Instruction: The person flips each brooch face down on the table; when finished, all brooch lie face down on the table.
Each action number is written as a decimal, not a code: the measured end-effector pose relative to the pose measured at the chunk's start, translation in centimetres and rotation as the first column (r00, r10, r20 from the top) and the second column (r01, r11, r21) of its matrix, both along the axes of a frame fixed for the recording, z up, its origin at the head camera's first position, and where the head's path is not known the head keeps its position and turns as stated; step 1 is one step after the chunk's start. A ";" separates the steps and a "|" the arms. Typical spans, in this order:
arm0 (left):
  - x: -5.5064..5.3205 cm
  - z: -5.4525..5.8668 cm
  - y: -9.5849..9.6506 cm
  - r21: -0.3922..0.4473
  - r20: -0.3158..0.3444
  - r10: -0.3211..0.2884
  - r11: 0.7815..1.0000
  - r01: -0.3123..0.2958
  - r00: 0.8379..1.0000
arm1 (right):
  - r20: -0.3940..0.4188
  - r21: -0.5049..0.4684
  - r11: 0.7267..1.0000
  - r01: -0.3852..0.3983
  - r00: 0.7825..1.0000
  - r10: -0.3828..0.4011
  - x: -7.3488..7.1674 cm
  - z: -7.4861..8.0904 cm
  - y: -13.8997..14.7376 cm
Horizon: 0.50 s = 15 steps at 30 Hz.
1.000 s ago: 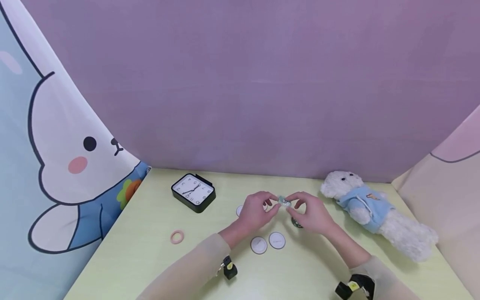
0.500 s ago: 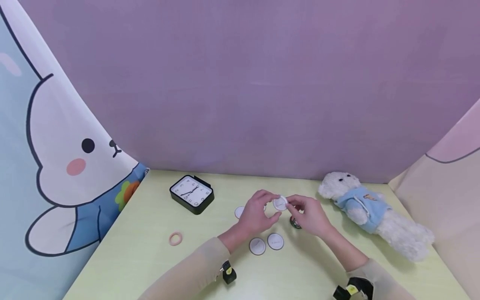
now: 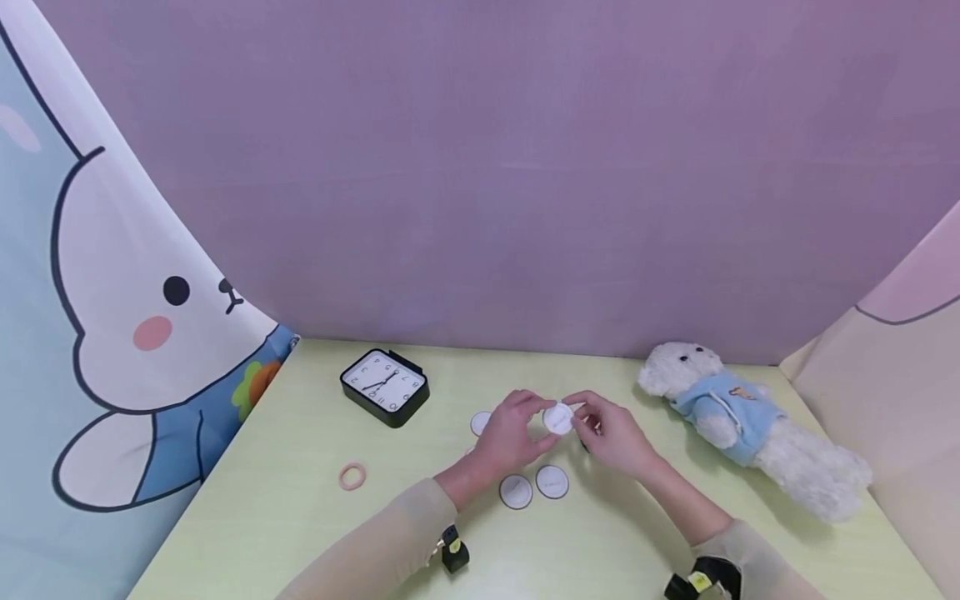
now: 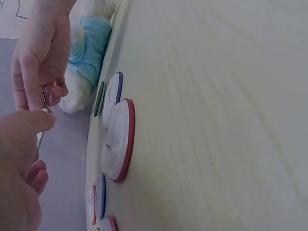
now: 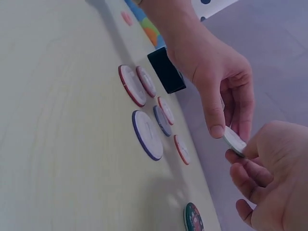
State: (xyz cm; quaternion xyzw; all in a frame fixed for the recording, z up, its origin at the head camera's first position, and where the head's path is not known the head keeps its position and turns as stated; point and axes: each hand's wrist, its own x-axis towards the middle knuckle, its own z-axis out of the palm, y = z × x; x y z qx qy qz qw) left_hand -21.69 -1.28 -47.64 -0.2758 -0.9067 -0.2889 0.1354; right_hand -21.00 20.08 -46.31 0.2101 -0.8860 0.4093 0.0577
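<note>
Over the table my two hands hold one round white disc (image 3: 557, 418) with a thin green rim; its white face is up in the head view. My left hand (image 3: 510, 437) has its fingers at the disc's left side and its thumb near the lower edge. On the other side, my right hand (image 3: 617, 435) pinches the right edge between thumb and finger. Beneath them lie similar white discs, a red-rimmed one (image 4: 121, 140) and a blue-rimmed one (image 5: 147, 135). A patterned dark green disc (image 5: 193, 219) rests near my right hand, mostly hidden in the head view.
A black-framed clock (image 3: 385, 387) lies at the back left, with a pink ring (image 3: 352, 477) in front of it. On the right a white plush toy in a blue shirt (image 3: 731, 417) lies on its back. More discs (image 5: 165, 110) sit behind my left hand.
The held disc has turned from its shiny patterned side to its white face. It is slightly lower now, and my left thumb has come closer to its edge.
</note>
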 end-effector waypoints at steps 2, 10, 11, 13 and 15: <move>0.0 -0.2 -0.1 -0.028 0.016 0.006 1.000 -0.005 1.000 | -0.028 0.033 0.999 -0.034 0.999 0.035 0.0 -0.4 0.1; 0.1 -2.0 -0.1 -0.096 0.092 0.002 0.995 0.007 0.996 | -0.162 0.230 0.973 -0.023 0.985 0.062 0.3 -2.5 0.0; 0.0 -2.2 0.0 -0.115 0.081 0.006 0.993 0.004 0.997 | -0.179 0.247 0.969 -0.005 0.983 0.051 0.3 -2.7 -0.2; -0.3 -2.3 0.0 -0.142 0.055 0.004 0.990 0.003 0.999 | -0.205 0.263 0.965 0.025 0.978 0.031 0.2 -2.9 -0.4; -0.6 -2.4 0.1 -0.176 0.032 -0.001 0.984 0.007 0.999 | -0.220 0.279 0.959 0.046 0.975 0.017 0.2 -3.0 -0.7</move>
